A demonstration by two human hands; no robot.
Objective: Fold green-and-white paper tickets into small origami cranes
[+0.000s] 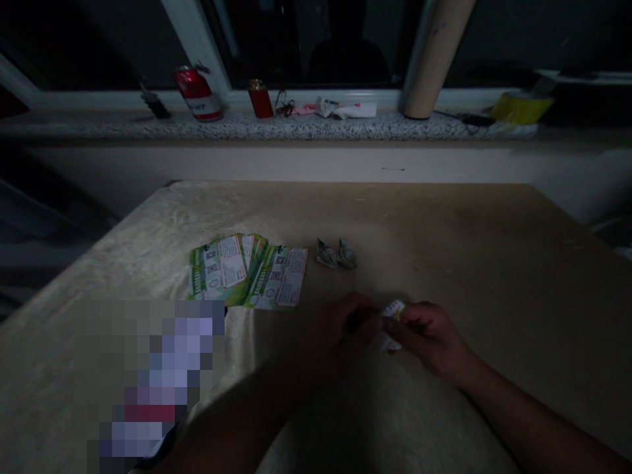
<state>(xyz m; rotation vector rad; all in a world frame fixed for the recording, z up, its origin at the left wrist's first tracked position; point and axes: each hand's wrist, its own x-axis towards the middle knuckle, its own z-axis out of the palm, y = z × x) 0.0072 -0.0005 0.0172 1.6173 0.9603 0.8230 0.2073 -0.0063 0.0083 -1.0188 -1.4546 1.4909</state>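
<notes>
The small printed piece point(394, 309) is held between both hands, just above or on the surface point(494, 263), I cannot tell which; the right hand point(434, 336) pinches it between thumb and fingers, while the left hand point(340, 329), deep in shadow, has its fingers closed on the opposite edge, how firmly I cannot tell; the likeliest trouble, I judge, is a crooked crease or a tear, caused by the two grips pulling unevenly on something so thin, and the dim light would make a slip harder to notice; just beyond the left hand stand two small folded pieces point(326, 255), which a knuckle pushed forward could topple; to their left, the green leaflets point(279, 276) lie overlapped, and a sideways sweep could scatter them; nearer the body, a pixelated object point(182, 355) lies beside the left forearm, where a careless elbow might nudge it.
</notes>
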